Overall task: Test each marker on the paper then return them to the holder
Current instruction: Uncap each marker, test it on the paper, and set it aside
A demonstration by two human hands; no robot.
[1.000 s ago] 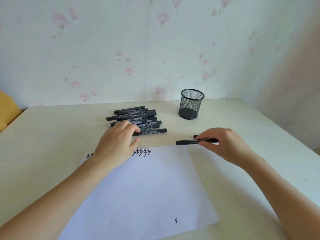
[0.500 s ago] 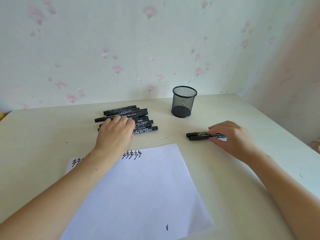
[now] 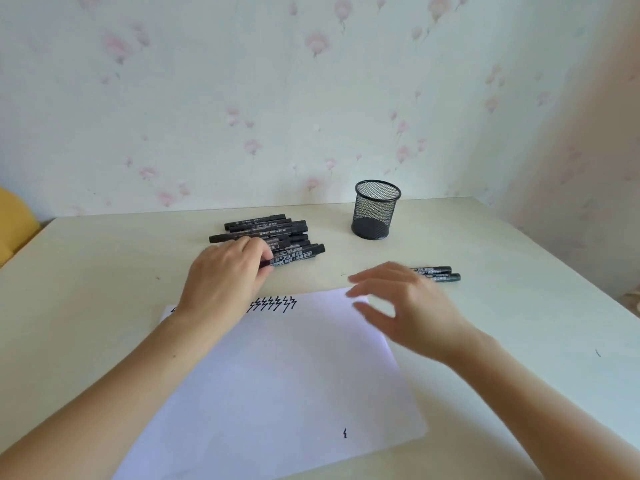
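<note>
Released and blurred, my right grip (image 3: pixel 407 306) hovers with fingers spread above the far right corner of the paper (image 3: pixel 277 382), holding nothing. Left grip (image 3: pixel 227 275) lies across the paper's far edge, fingers curled onto the nearest marker (image 3: pixel 298 256) at the front of the pile (image 3: pixel 266 233); whether they actually clasp it I cannot tell. Just beside that hand, a row of black zigzags (image 3: pixel 273 304) runs along the paper's far edge, and one small mark (image 3: pixel 345 433) sits near its close edge. Beyond my right fingers two markers (image 3: pixel 438 273) lie side by side on the desk (image 3: pixel 519 306). Farther back stands the mesh holder (image 3: pixel 375 209), upright, apart from both groups.
</note>
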